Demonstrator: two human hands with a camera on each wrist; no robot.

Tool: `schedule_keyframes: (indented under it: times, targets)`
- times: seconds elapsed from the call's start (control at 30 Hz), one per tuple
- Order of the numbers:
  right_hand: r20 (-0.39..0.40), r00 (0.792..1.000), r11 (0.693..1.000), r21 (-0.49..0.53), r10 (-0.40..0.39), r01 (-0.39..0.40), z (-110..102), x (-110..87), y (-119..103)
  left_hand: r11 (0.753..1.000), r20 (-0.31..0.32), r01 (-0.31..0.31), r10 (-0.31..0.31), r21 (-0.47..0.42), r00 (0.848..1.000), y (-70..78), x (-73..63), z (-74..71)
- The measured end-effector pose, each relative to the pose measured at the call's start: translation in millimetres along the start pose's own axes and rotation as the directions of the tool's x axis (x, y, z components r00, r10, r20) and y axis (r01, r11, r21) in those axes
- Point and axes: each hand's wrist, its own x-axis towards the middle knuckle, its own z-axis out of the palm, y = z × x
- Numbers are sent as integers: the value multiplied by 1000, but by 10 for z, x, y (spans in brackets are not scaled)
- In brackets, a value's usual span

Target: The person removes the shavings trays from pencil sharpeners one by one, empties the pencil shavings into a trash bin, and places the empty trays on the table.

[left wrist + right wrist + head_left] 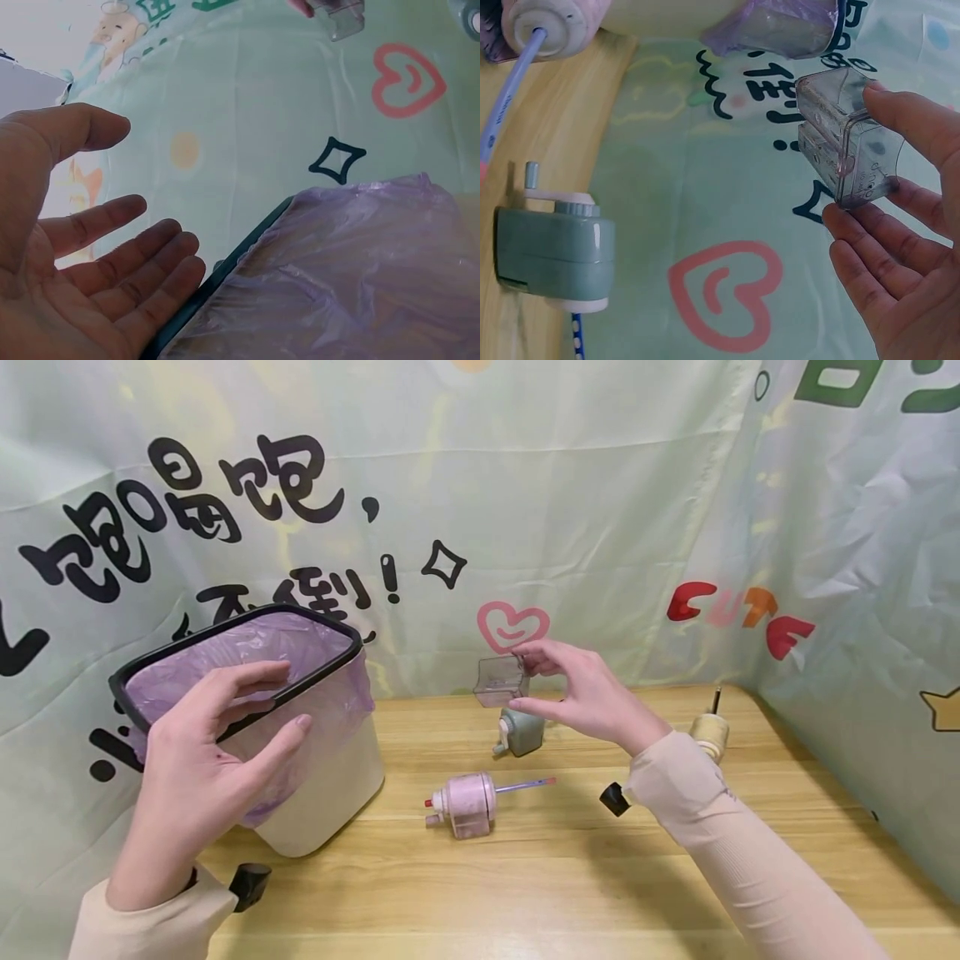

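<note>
Head view, lower left: your left hand [213, 756] is empty, fingers loosely bent, thumb apart, near the black-rimmed white plastic bin [330, 806]; contact unclear. Mid-frame, your right hand [585, 689] pinches the clear, hard-plastic open box [498, 679] between thumb and fingertips. Keep that grip light but sure, I'd say; slick walls may slip. Crinkly lilac liner [311, 642], glossy, lines the bin. Rounded pink sharpener [468, 806], centre; boxy grey-green sharpener [525, 735] behind, below the box.
</note>
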Motion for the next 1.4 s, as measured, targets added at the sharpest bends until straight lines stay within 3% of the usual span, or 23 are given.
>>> schedule_keyframes:
  times: [0.47, 0.77, 1.03, 1.4]
  targets:
    - [-12, 997, 997, 10, 70, -70, 55, -176, 249, 999, 62, -40, 42, -35, 997, 22, 11, 130]
    - [-10, 996, 995, 32, 93, -92, 103, -274, 358, 997, 121, 2, 8, -82, 993, -14, -3, 271]
    - [-7, 987, 987, 22, 159, -159, 115, -496, 473, 990, 198, 36, -9, -133, 980, -70, -9, 474]
    - [-6, 987, 987, 34, 159, -159, 199, -624, 579, 981, 251, 99, -55, -165, 967, -111, -58, 643]
